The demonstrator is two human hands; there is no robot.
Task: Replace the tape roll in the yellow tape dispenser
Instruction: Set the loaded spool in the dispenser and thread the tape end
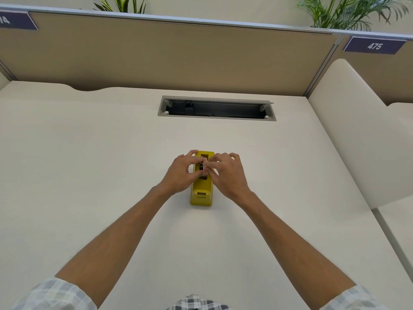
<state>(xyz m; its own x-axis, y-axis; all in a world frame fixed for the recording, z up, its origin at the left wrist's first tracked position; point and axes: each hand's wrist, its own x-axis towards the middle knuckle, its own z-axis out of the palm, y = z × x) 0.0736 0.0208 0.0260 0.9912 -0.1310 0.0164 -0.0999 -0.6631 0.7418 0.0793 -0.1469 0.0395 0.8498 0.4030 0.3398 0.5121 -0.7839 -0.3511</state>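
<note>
The yellow tape dispenser [201,193] stands on the white desk [89,164], its cutter end toward me. Both hands are over its roll slot. My left hand [182,173] comes in from the left, fingers curled around the dispenser's far part and thumb near the slot. My right hand [225,173] comes in from the right, fingertips pinching a small dark and whitish tape roll [203,167] sitting in the slot. Fingers hide most of the roll.
An open grey cable tray [216,108] is cut into the desk behind the dispenser. A tan partition [156,54] closes the back, a curved white divider [348,135] the right side. Plants stand behind the partition.
</note>
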